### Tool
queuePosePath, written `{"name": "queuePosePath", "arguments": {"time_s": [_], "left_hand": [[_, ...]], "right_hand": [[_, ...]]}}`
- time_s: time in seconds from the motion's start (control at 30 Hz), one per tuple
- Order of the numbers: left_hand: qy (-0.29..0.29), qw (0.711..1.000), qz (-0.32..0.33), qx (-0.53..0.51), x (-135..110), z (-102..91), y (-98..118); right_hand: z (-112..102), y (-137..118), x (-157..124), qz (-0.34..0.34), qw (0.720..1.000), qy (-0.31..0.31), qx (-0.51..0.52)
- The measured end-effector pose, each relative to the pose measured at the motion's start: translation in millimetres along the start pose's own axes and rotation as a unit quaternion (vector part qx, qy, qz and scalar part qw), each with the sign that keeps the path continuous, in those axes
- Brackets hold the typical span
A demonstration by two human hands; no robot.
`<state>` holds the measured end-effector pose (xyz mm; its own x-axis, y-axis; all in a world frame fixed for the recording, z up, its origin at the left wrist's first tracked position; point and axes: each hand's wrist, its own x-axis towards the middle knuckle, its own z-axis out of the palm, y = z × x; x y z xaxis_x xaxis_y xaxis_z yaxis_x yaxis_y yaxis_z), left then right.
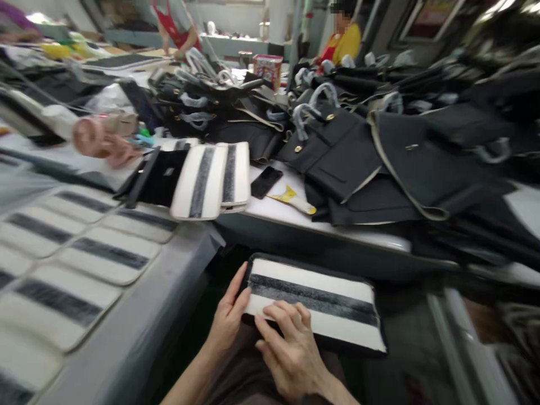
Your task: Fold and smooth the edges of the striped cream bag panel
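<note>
A white panel (350, 289) with a dark stripe along its middle and a black border is tilted up in front of my lap. My left hand (230, 309) grips its left end, thumb on the top face and fingers at the outer edge. Bent fingers of my right hand (289, 343) press together on the near edge, left of its middle. Whether a bag body hangs beneath the panel is hidden.
Rows of white striped panels (107, 253) lie on the left table. A stack of similar panels (198, 183), a phone (266, 181), a yellow-and-white tube (295, 199) and piled black bags (337, 152) cover the table ahead. Two people in red aprons (171, 25) work beyond.
</note>
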<state>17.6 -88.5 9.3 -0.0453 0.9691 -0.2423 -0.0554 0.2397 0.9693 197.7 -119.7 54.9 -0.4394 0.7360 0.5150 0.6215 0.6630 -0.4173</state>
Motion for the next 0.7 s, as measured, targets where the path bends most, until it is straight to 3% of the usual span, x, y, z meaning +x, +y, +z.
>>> {"name": "queuePosePath", "arguments": {"time_s": [0.1,0.17,0.27,0.33,0.4,0.47,0.57,0.7], "left_hand": [[0.006,0.998,-0.043,0.045,12,7.8,8],[0.005,0.996,-0.075,0.039,20,14.9,13],[0.009,0.993,-0.117,0.007,23,23.8,18],[0.020,0.992,-0.128,-0.002,23,26.9,19],[0.030,0.991,-0.129,0.003,23,27.6,19],[0.032,0.990,-0.135,0.001,26,26.3,18],[0.023,0.987,-0.162,-0.005,36,22.4,18],[0.006,0.986,-0.164,0.039,60,20.3,22]], "right_hand": [[-46,28,-23,0.092,0.991,0.088,-0.032],[-74,54,-49,0.229,0.957,0.168,-0.057],[-98,95,-83,0.466,0.847,0.252,0.040],[-100,115,-96,0.565,0.768,0.248,0.173],[-95,126,-100,0.598,0.715,0.235,0.276],[-90,131,-97,0.603,0.692,0.231,0.322],[-92,139,-85,0.605,0.681,0.224,0.347],[-108,162,-62,0.578,0.687,0.164,0.409]]}}
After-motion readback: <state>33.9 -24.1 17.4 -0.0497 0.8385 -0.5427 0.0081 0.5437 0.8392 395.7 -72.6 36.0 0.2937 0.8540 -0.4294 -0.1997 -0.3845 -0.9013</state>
